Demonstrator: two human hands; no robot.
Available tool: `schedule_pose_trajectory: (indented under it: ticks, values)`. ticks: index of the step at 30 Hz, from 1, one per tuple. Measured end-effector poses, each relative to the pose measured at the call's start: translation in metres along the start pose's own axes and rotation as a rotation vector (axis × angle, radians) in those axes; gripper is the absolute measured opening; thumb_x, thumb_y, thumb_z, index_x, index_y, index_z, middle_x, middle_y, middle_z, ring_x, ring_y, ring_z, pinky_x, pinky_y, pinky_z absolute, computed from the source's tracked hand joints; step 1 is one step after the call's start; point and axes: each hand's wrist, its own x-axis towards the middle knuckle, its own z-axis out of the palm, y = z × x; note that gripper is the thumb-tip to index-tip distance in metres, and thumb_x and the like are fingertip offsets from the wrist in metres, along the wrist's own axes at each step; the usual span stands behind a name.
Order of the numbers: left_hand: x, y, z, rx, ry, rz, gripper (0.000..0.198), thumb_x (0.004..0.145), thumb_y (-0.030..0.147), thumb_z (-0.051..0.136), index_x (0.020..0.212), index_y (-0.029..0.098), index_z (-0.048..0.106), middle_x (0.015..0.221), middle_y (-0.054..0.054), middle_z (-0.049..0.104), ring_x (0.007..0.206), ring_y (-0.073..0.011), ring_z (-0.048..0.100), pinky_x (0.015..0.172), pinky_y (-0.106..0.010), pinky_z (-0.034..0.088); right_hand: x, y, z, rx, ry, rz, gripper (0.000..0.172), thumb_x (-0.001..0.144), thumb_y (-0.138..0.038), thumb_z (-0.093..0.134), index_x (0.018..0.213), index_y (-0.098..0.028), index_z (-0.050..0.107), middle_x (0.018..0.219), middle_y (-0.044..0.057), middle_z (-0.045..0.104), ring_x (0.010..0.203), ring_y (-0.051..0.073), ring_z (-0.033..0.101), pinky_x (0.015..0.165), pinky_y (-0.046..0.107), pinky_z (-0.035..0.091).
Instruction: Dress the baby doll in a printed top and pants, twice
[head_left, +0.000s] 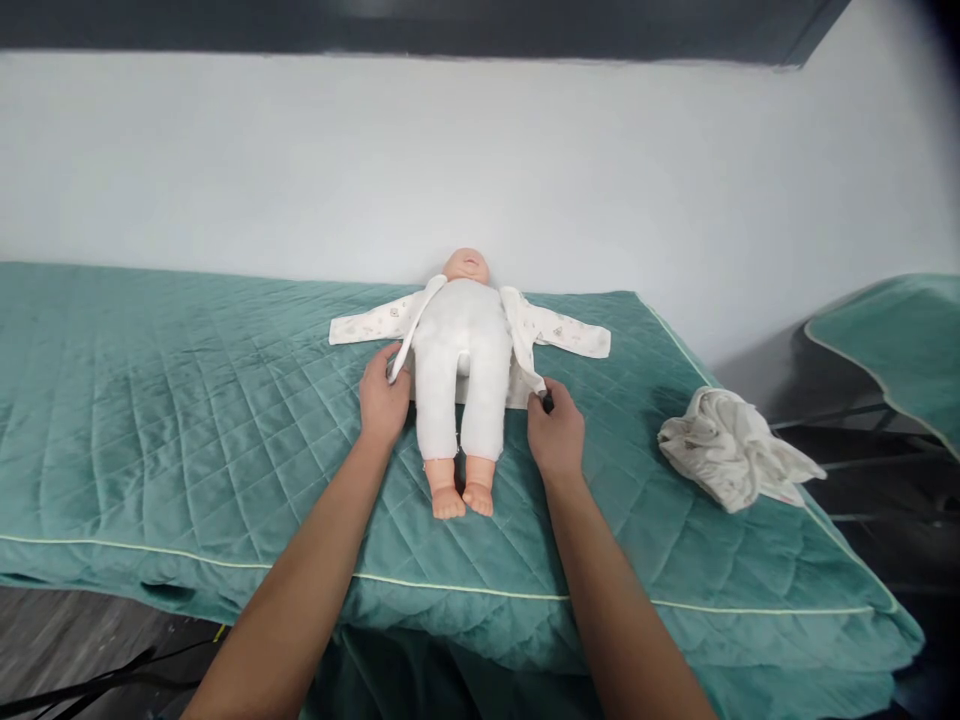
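A baby doll with a white cloth body lies on its back, its head toward the wall and its bare feet toward me. Spread open beneath it is a white printed baby shirt, with both sleeves stretched out sideways. My left hand is closed on the shirt's front edge at the lower left, beside the doll's hip. On the other side, my right hand pinches the opposite front edge at its lower corner. The doll's arms are out of sight, and the shirt's back is mostly covered by the body.
The doll rests on a green quilted bed cover with pale piping. A crumpled white cloth lies near the right edge. Behind stands a white wall. Another green padded piece is at far right, and dark cables hang lower left.
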Motion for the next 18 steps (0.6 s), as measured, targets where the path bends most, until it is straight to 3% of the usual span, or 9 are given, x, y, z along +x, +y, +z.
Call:
schedule_pose_trajectory:
  ticks: [9,18]
  values:
    - [0.0007,-0.0039,0.0011,-0.001,0.007,0.015,0.041,0.088,0.017,0.048,0.125,0.019,0.066,0.130,-0.011,0.070,0.122,-0.0268,0.064,0.112,-0.045,0.047,0.0004,-0.0049,-0.0038,0.375,0.213,0.100,0.033,0.086,-0.040,0.056,0.101,-0.014,0.070,0.089,0.005,0.071,0.080,0.019,0.060,0.078,0.032,0.045]
    - [-0.0003,0.0011,-0.0001,-0.038,-0.010,-0.011,0.041,0.088,0.019,0.051,0.126,0.021,0.066,0.129,-0.009,0.071,0.122,-0.0259,0.065,0.112,-0.042,0.047,-0.0001,-0.0014,-0.0003,0.426,0.205,0.119,0.030,0.082,-0.036,0.059,0.103,-0.016,0.068,0.092,0.004,0.070,0.083,0.019,0.062,0.081,0.033,0.047]
